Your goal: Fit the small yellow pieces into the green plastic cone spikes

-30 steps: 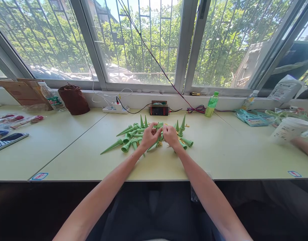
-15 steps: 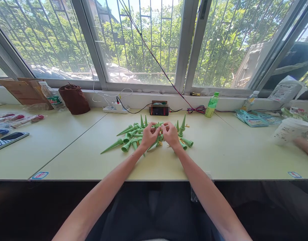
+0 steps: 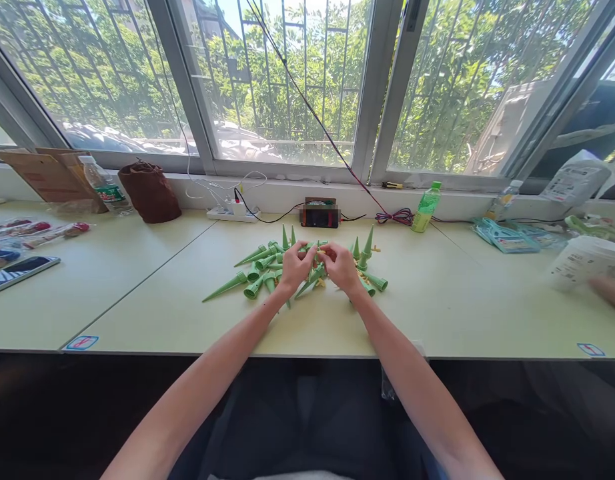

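My left hand and my right hand meet over a pile of green plastic plant-watering spikes. The left fingers are closed around a green watering spike, largely hidden by the hand. Pinched in my right fingertips, against that spike, is a small yellow valve. Around the hands lie several more cone-shaped spikes, such as a long watering spike at the left. To the right, a spike stands upright with a yellow valve sticking out of its side.
Behind the pile, a phone leans by the sill. A green bottle, a power strip and a brown bag line the back. At right, another person's hand is by a white cup. A phone lies left.
My fingertips have come closer together and the yellow valve now shows between them. The camera view has shifted slightly. The other person's hand at the right has moved a little.
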`<state>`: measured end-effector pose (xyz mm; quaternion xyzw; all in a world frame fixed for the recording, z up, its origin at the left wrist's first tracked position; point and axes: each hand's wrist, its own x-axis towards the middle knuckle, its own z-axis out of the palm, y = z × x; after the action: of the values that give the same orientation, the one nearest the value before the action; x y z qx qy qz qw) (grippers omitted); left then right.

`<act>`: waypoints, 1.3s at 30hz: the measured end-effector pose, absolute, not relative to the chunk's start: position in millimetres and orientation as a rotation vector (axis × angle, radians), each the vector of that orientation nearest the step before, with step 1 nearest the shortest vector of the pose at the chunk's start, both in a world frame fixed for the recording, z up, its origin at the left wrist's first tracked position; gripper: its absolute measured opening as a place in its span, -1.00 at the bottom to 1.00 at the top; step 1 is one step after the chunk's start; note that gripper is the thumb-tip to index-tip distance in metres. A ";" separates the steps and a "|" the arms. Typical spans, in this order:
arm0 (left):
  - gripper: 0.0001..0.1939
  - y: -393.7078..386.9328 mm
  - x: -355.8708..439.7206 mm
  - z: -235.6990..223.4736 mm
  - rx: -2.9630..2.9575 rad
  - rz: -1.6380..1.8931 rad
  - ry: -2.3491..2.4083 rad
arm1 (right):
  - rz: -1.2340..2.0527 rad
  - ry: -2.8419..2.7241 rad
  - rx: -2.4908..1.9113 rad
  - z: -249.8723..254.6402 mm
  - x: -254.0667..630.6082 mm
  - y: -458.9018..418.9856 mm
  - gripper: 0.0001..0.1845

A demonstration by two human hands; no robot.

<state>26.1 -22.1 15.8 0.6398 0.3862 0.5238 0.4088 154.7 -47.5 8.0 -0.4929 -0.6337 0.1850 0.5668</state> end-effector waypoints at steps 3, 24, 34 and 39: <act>-0.64 -21.9 25.8 15.2 1.629 1.317 0.975 | 0.455 -1.493 -1.158 8.2 155.1 -48.5 -0.80; -0.61 -24.0 26.1 16.0 1.724 1.310 0.894 | 0.192 -1.607 -1.366 11.2 153.2 -51.9 -0.60; -0.60 -25.8 27.0 17.5 1.764 1.298 0.888 | 0.190 -1.558 -1.398 10.4 152.0 -49.8 -0.48; -0.60 -21.9 28.4 13.5 1.750 1.324 0.879 | 0.264 -1.549 -1.369 9.7 152.4 -48.5 -0.49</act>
<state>28.4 -21.9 13.5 0.6850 0.3440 0.5183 0.3792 152.4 -48.5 9.7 -0.5670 -0.6419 0.1093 0.5045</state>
